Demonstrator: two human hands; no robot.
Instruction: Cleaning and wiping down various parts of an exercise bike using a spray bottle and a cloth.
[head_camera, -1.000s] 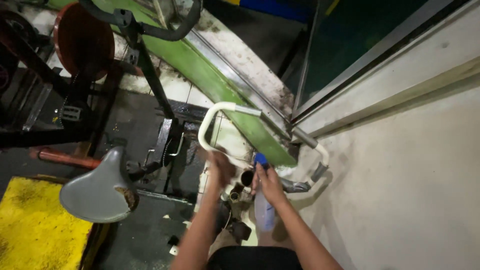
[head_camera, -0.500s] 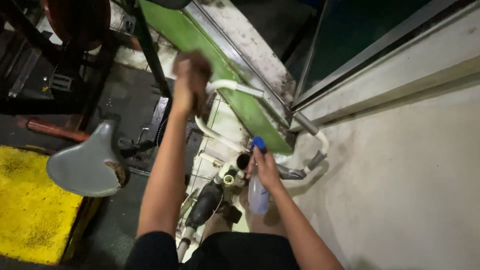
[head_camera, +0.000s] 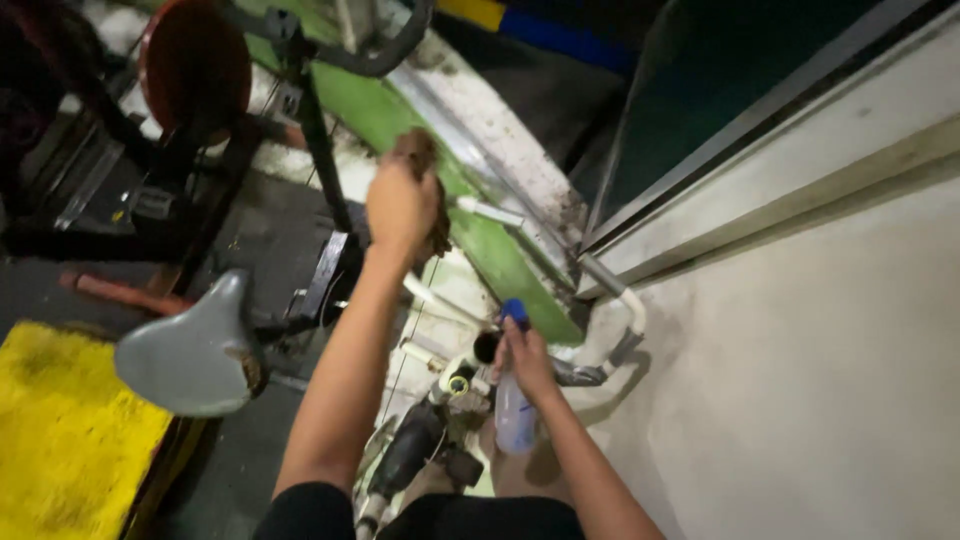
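Movement was seen in the left hand (head_camera: 403, 205): a second earlier it was down beside the right hand (head_camera: 527, 352) at the white curved handlebar (head_camera: 628, 305); half a second on it was already lifted, and at this moment it was raised higher again, out towards the long green-painted metal beam (head_camera: 400, 125). The work was judged to have shifted from the handlebar to the upper part of the frame. The left grip was closed tight around a crumpled brown cloth (head_camera: 420, 152), bunched and dark, held against or just above a thin white tube (head_camera: 490, 211); contact could not be told. The right grip was wrapped around the neck of a clear plastic spray bottle with a blue cap (head_camera: 513, 408), kept low and upright near the handlebar stem. A grey, worn bicycle saddle (head_camera: 190, 350) was seen to the left, beside a yellow mat (head_camera: 60, 440).
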